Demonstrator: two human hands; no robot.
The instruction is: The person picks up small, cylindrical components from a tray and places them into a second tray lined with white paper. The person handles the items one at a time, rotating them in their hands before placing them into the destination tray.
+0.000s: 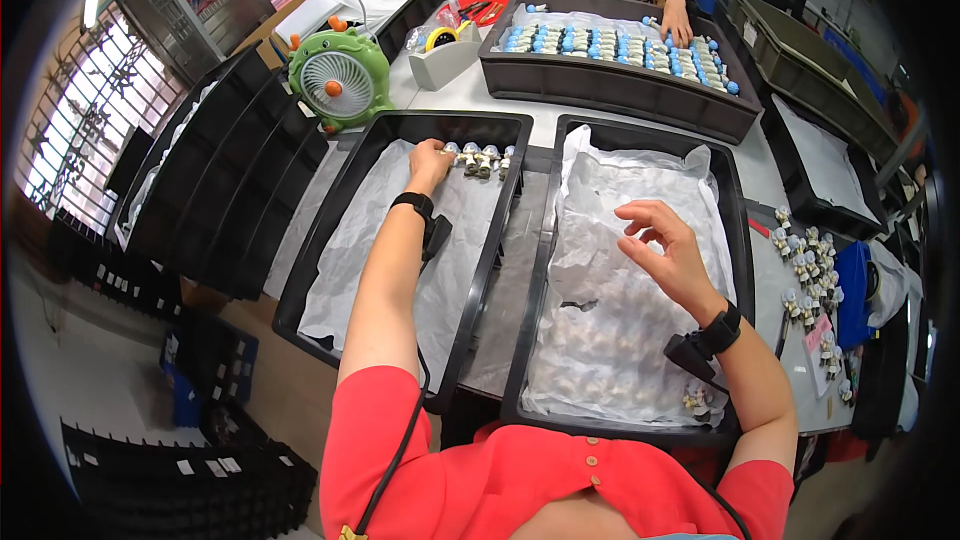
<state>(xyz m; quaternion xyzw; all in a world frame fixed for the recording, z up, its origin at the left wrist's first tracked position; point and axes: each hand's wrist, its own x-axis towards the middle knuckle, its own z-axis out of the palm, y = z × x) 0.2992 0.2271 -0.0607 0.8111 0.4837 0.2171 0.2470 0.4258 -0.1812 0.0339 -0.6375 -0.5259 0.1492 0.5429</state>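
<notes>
My left hand (429, 166) is at the far end of the left black tray (283, 314). Its fingers are closed on a small figurine (451, 151) at the left end of a short row. Several more white figurines (487, 161) stand beside it along that row, on white paper (400, 240). Over the right black tray (742, 240), my right hand (660, 245) hovers with fingers curved and apart, holding nothing. Crumpled white paper (610, 200) lies in that tray, with bumpy shapes under its near half. One figurine (699, 400) shows at the tray's near right corner.
Across the table a co-worker's hand (677, 22) reaches into a large tray (620, 100) of blue-and-white figurines. A green fan (338, 78) and a tape dispenser (445, 58) stand at the far left. Loose figurines (812, 265) and a blue bin (853, 290) are at right.
</notes>
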